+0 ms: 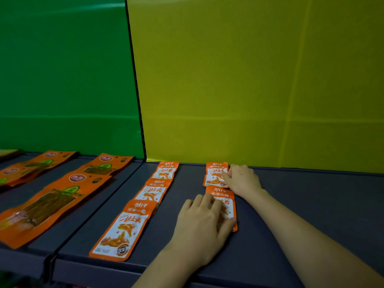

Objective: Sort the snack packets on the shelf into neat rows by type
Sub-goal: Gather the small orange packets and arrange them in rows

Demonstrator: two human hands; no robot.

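Small orange-and-white snack packets lie on the dark grey shelf (311, 204). Three form a row running front to back: near (122, 229), middle (152, 191) and far (166, 170). A second row to the right has a back packet (215, 173) and a front packet (227, 199). My right hand (242, 179) touches the back packet's right edge with its fingertips. My left hand (202, 227) lies flat on the front packet, fingers spread, hiding most of it.
On the left shelf section, before the green back panel (62, 80), lie larger orange packets with clear windows (41, 206), (106, 165), (31, 167). A yellow back panel (249, 80) stands behind the small packets. Bare shelf stretches to the right.
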